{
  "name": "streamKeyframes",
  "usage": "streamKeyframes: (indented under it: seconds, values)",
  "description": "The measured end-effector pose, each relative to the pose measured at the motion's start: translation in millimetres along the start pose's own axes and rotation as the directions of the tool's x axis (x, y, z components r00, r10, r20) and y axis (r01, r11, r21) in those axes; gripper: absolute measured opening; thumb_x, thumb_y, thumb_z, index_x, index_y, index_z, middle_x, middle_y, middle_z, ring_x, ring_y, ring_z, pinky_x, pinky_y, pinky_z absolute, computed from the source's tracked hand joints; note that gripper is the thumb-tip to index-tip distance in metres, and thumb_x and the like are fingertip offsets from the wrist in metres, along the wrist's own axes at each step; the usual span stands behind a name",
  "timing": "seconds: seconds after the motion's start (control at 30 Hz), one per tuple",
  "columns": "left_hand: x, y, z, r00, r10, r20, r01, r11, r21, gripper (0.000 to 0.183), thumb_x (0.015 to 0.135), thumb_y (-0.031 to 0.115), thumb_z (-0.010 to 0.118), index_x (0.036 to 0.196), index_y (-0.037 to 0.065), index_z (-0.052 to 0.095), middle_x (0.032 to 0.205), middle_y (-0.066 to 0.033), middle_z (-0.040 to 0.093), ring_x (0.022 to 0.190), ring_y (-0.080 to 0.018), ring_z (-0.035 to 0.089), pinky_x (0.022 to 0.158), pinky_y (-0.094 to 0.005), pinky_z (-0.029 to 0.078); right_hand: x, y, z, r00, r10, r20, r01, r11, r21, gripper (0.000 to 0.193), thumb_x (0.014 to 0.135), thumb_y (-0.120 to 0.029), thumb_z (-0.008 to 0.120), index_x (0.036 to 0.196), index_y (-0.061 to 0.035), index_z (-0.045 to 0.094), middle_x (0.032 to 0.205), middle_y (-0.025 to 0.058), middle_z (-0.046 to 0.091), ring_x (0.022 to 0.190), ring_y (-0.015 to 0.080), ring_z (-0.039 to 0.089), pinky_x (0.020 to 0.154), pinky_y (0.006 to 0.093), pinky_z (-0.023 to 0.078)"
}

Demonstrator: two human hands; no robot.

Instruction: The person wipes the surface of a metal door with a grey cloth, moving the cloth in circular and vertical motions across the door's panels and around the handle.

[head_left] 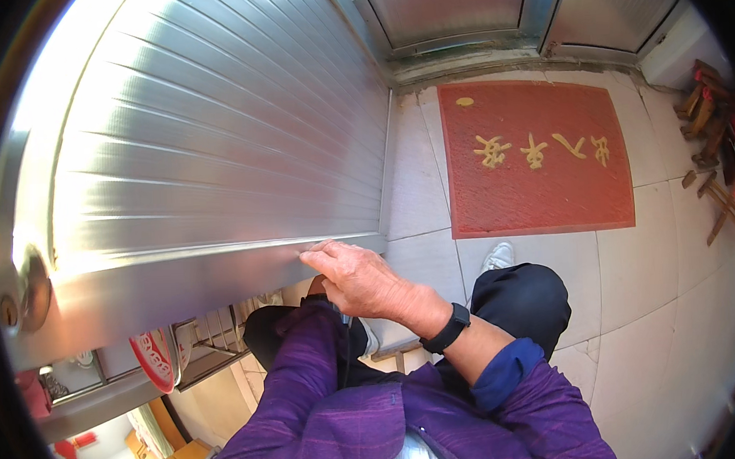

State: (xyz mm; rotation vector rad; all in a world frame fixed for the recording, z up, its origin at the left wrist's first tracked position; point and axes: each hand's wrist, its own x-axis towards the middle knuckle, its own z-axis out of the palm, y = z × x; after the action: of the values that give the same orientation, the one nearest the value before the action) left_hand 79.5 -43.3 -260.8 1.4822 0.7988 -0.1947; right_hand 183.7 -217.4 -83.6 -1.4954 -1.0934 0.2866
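My right hand (355,282) reaches across in front of me to the edge of a silver ribbed metal door (238,145). Its fingers are bent and pressed together against the door's smooth side rail (196,288); anything inside them is hidden. A black watch (447,328) is on that wrist. Behind it, mostly covered, is my left hand (316,287), low beside the same rail, its fingers out of sight. A round door handle (33,293) and a keyhole sit farther along the rail, at the far left.
A red doormat (538,158) with yellow characters lies on pale floor tiles. Wooden stools or folded legs (711,120) crowd the right wall. Metal-framed panels (448,13) stand at the back. Beyond the door edge are a red-and-white round object (152,361) and a wire rack (215,333).
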Motion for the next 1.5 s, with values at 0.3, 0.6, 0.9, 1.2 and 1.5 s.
streamKeyframes:
  seconds: [0.3, 0.6, 0.9, 1.2, 1.5]
  values:
    - [-62.1, 82.9, -32.7, 0.988, 0.149, -0.036, -0.151, 0.988, -0.033, 0.046, 0.103, 0.039, 0.06, 0.142, 0.016, 0.059, 0.132, -0.0031, 0.064, 0.118, -0.0192, 0.064, 0.087, -0.0386, 0.059, -3.6, -1.9, -4.5, 0.989, 0.067, 0.132, -0.06, 0.997, -0.052, 0.055, 0.084, 0.004, 0.057, 0.139, -0.0034, 0.058, 0.134, 0.0207, 0.062, 0.123, 0.0394, 0.061, 0.103, 0.0454, 0.053]
    - [-163.8, 186.1, -67.1, 0.929, 0.259, -0.265, -0.295, 0.95, -0.106, 0.03, 0.097, 0.017, 0.067, 0.125, 0.008, 0.068, 0.118, -0.0073, 0.07, 0.107, -0.022, 0.067, 0.08, -0.0375, 0.057, -10.5, -3.2, -4.0, 0.984, 0.048, 0.171, -0.04, 0.998, -0.049, 0.065, 0.082, 0.008, 0.05, 0.146, -0.0076, 0.053, 0.144, 0.0193, 0.057, 0.131, 0.0404, 0.055, 0.109, 0.045, 0.049]
    - [-258.6, 272.0, -79.8, 0.653, 0.627, -0.425, -0.744, 0.635, -0.208, 0.039, 0.095, -0.002, 0.056, 0.134, -0.002, 0.062, 0.126, -0.0132, 0.069, 0.117, -0.0249, 0.064, 0.107, -0.038, 0.048, -10.0, -5.5, -2.6, 0.975, 0.059, 0.214, -0.047, 0.997, -0.061, 0.067, 0.082, 0.008, 0.05, 0.147, -0.0093, 0.052, 0.148, 0.0184, 0.054, 0.133, 0.0405, 0.054, 0.11, 0.0448, 0.048]
    - [-344.4, 358.3, -107.4, 0.327, 0.745, -0.581, -0.944, 0.292, -0.157, 0.036, 0.102, 0.011, 0.056, 0.138, 0.003, 0.058, 0.138, -0.0115, 0.065, 0.125, -0.0292, 0.063, 0.111, -0.048, 0.046, -12.1, -2.9, 0.7, 0.975, 0.052, 0.215, -0.039, 0.997, -0.063, 0.067, 0.081, 0.008, 0.052, 0.146, -0.0097, 0.054, 0.15, 0.0168, 0.054, 0.132, 0.0402, 0.055, 0.108, 0.0446, 0.049]
    - [-348.6, 425.2, -54.9, -0.523, 0.812, -0.26, -0.402, 0.034, 0.915, 0.036, 0.101, 0.013, 0.067, 0.134, -0.001, 0.063, 0.133, -0.0118, 0.066, 0.108, -0.0198, 0.066, 0.097, -0.0368, 0.053, -15.5, -5.1, -0.7, 0.977, 0.057, 0.207, -0.043, 0.997, -0.07, 0.066, 0.082, 0.008, 0.052, 0.146, -0.0099, 0.054, 0.148, 0.0179, 0.055, 0.134, 0.0396, 0.054, 0.109, 0.0441, 0.048]
